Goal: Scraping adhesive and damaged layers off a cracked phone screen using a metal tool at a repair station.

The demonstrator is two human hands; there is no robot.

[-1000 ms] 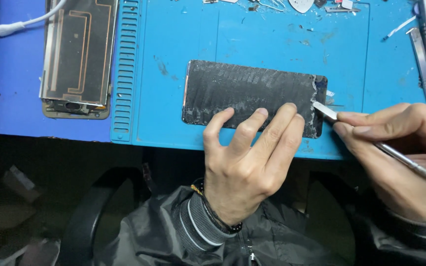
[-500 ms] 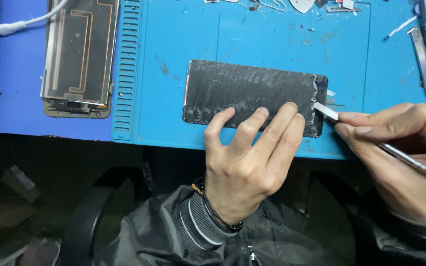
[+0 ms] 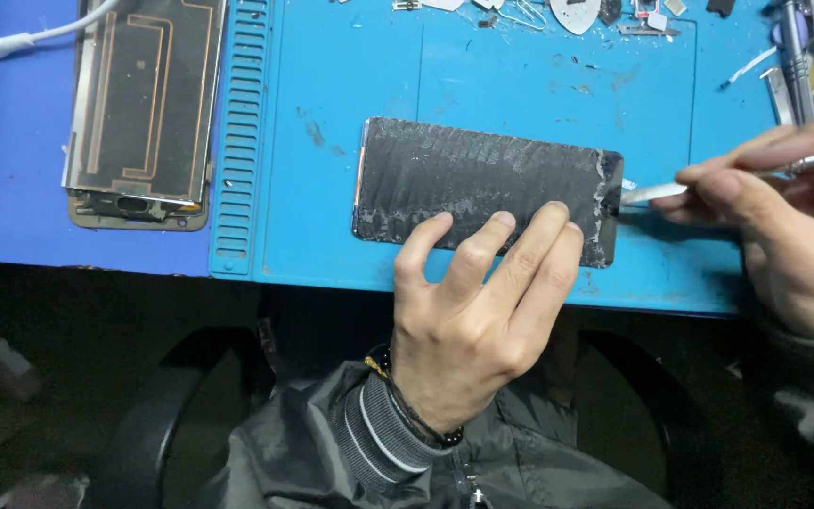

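Observation:
A dark, scratched phone panel [image 3: 482, 184] lies flat on the blue work mat [image 3: 332, 113]. My left hand [image 3: 468, 311] presses on its near edge with three fingers spread, pinning it down. My right hand [image 3: 784, 217] grips a thin metal scraper tool [image 3: 708, 184] like a pen. The tool's flat tip touches the panel's right end, where whitish residue shows.
An opened phone body [image 3: 138, 108] with copper coil traces lies at the left on a darker blue mat. A white cable [image 3: 21, 40] sits at the top left. Small parts and metal tools [image 3: 793, 52] are scattered along the far edge. A dark chair is below the table.
My right hand has shifted up and to the right, so the tool now lies flatter against the panel's right end. My left hand has stayed in place.

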